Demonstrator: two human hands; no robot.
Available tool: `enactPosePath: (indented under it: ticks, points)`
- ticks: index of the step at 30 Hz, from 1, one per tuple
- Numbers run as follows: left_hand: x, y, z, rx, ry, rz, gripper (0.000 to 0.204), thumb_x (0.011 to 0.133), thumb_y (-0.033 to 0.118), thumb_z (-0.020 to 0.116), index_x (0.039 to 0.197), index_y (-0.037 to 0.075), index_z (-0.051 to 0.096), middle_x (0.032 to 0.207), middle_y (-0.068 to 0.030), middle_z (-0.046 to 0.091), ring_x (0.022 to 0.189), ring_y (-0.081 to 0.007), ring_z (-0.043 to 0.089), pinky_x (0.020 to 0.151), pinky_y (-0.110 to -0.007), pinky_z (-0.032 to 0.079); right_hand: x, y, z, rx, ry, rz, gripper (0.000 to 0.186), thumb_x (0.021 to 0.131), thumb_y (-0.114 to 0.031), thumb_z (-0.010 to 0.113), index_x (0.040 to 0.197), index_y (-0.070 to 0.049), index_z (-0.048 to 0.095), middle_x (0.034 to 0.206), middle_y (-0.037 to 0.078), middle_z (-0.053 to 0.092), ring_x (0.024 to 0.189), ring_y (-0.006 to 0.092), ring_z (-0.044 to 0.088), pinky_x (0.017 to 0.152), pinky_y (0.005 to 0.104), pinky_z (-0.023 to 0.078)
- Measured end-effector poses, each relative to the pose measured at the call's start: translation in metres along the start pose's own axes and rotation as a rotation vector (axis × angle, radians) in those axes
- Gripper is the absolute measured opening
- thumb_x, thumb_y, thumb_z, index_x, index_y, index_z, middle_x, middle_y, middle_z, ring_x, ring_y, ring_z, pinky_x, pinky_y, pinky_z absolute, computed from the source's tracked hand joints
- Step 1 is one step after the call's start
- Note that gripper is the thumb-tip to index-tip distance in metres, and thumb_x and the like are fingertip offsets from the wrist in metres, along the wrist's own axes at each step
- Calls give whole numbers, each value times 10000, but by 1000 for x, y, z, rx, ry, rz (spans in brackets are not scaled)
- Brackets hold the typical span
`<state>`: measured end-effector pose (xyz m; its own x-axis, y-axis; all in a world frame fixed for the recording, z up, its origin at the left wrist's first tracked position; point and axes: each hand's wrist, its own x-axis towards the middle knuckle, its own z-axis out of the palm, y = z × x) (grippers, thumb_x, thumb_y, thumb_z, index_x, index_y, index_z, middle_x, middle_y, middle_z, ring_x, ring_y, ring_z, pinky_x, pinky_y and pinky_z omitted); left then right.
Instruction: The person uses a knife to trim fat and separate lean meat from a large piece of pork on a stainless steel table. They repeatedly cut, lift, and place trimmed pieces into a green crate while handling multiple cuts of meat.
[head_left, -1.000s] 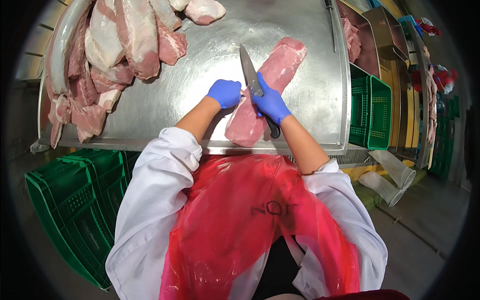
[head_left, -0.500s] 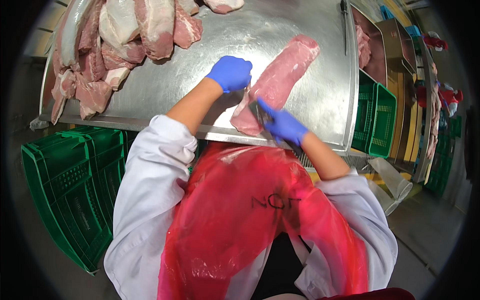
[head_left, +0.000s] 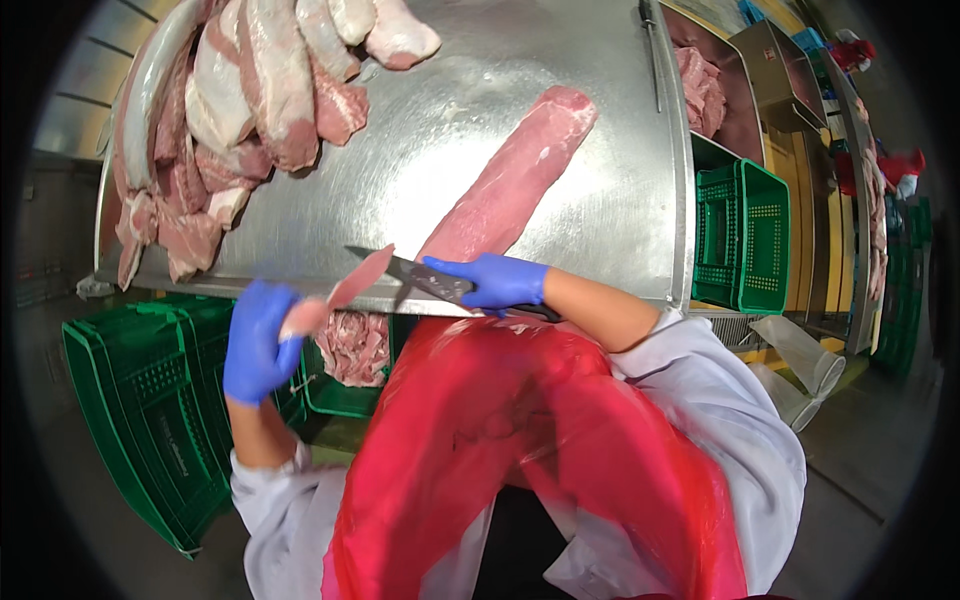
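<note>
My left hand [head_left: 262, 342], in a blue glove, is closed on a thin strip of meat [head_left: 362, 279]. It holds the strip off the table's front edge, close to a green crate with meat trimmings [head_left: 353, 350] below. My right hand [head_left: 500, 281], gloved in blue as well, grips a knife [head_left: 418, 277] whose dark blade points left, its tip near the strip. Just beyond the knife a long pink piece of boneless pork loin [head_left: 515, 180] lies slantwise on the metal table [head_left: 420, 120]. My right hand partly covers the knife's handle.
Several large cuts of meat [head_left: 265, 90] are heaped at the table's far left. Another long thin tool [head_left: 650, 55] lies along the right edge. Beyond it stand a bin of meat pieces [head_left: 700, 90] and a green crate [head_left: 742, 235]. Stacked green crates [head_left: 150, 420] stand at the left.
My left hand has moved left and toward me, off the table, carrying a strip of meat away from the loin. My right hand has shifted left with the knife, which now points left.
</note>
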<state>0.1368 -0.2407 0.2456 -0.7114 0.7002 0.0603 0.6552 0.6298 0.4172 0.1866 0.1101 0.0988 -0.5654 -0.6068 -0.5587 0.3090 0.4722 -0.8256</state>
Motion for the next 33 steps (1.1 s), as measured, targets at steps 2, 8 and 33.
enactPosePath:
  ticks: [2, 8, 33]
  points:
    - [-41, -12, 7, -42, -75, -131, 205, 855, 179, 591, 938, -8, 579, 839, -216, 561, 793, -471, 535, 692, -502, 428, -30, 26, -17, 109, 147, 0, 859, 921, -114, 565, 1664, -313, 182, 737, 88, 639, 568, 176, 606, 609, 343, 572]
    - [-198, -126, 147, 2, -497, -790, 335, 874, 292, 705, 1013, 2, 611, 907, -238, 672, 864, -417, 679, 745, -479, 521, -109, 82, -64, 330, 674, 25, 840, 969, -34, 574, 1662, -314, 191, 728, 86, 660, 565, 134, 630, 569, 309, 575]
    - [497, 10, 393, -169, -425, 117, 561, 817, 474, 650, 912, -69, 749, 985, -319, 717, 927, -431, 709, 847, -470, 557, -225, 216, 9, 638, 1378, 172, 925, 920, 101, 595, 1672, -243, 180, 998, 99, 676, 639, 123, 634, 557, 310, 554]
